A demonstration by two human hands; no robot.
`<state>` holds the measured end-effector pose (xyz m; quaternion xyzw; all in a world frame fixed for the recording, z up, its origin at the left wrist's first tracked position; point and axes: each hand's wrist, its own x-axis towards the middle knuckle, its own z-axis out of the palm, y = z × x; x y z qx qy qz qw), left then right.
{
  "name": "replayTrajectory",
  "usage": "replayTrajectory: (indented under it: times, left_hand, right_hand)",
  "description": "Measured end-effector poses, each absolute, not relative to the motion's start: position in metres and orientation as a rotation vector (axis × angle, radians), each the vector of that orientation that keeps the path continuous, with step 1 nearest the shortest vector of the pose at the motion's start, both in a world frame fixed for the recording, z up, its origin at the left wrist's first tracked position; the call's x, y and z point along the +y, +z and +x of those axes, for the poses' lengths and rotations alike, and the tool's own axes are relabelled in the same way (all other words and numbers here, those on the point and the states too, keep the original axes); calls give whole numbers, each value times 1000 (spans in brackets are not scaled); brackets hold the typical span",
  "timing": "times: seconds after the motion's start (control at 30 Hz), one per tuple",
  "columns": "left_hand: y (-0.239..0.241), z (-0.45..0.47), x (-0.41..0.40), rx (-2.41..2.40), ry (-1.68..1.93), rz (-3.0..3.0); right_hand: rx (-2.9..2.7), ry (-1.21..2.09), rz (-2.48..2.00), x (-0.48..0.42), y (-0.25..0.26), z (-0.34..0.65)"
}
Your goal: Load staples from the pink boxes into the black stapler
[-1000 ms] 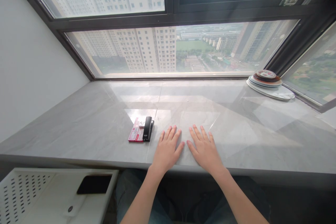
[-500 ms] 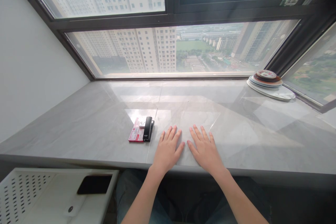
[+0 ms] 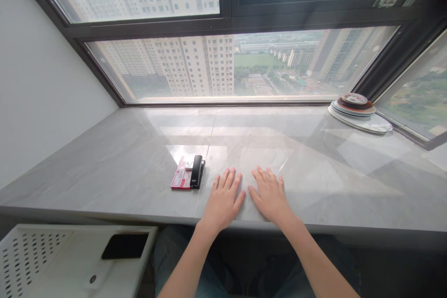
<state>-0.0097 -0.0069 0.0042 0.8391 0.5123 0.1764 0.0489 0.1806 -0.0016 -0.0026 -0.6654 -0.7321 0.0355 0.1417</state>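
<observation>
My left hand [image 3: 222, 201] lies flat, palm down, on the grey marble windowsill [image 3: 122, 167], fingers stretched out and holding nothing. My right hand [image 3: 270, 195] rests beside it, palm down, its fingers slightly bent at the knuckles, also holding nothing. Just left of my left hand sits a black stapler [image 3: 197, 171] on top of a small red and white card or packet [image 3: 180, 178]. Neither hand touches them.
A stack of round plates or discs [image 3: 359, 111] sits at the sill's far right corner by the window. Below the sill at lower left stands a white perforated cart [image 3: 31, 256] with a black phone [image 3: 125, 246] on it. A white wall bounds the left.
My right hand's fingers have curled in a little from lying fully flat. My left hand and the stapler have not moved.
</observation>
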Motion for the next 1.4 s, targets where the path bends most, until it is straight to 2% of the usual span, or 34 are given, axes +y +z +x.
replayTrajectory:
  times: [0.17, 0.43, 0.6, 0.77, 0.9, 1.1, 1.4]
  left_hand:
    - [-1, -14, -8, 1515, 549, 2566]
    - [-13, -25, -10, 1487, 547, 2495]
    - [5, -26, -20, 1326, 657, 2441]
    - [21, -19, -21, 1606, 836, 2287]
    - [23, -12, -16, 1608, 772, 2405]
    - [18, -9, -13, 1566, 621, 2484]
    - [9, -3, -11, 1692, 753, 2337]
  right_hand:
    - [-2075, 432, -1641, 34, 33, 112]
    - [-2160, 511, -1479, 78, 53, -2]
    - [-2273, 459, -1432, 88, 58, 40]
    - [-2228, 536, -1368, 66, 53, 125]
    - [-2050, 474, -1431, 41, 44, 152]
    - [-1708, 412, -1479, 35, 37, 129]
    - [-435, 1094, -849, 59, 26, 185]
